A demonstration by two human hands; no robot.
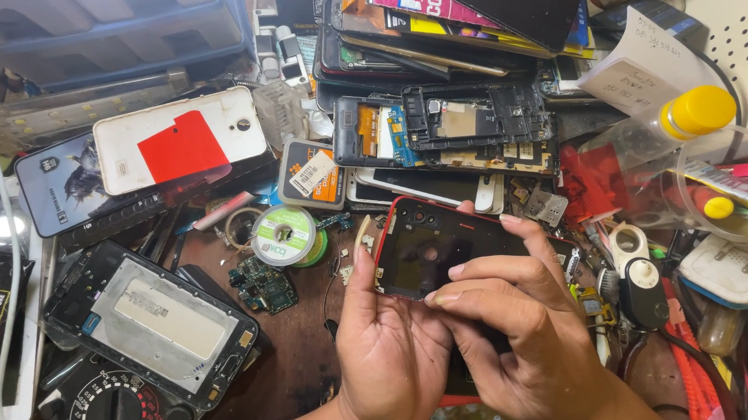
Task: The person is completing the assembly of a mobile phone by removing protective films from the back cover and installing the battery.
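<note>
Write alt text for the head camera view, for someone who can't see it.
Two bare hands hold a red-edged phone frame, left hand beneath, right hand over it. Around them a workbench is heaped with opened phones, a solder spool and a yellow-capped bottle.

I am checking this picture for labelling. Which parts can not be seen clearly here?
- Head view: lower part of the red-edged phone frame, covered by the left hand and right hand.
- Dial meter: cut off by the bottom edge.
- Small circuit board: parts too small to tell.
</note>
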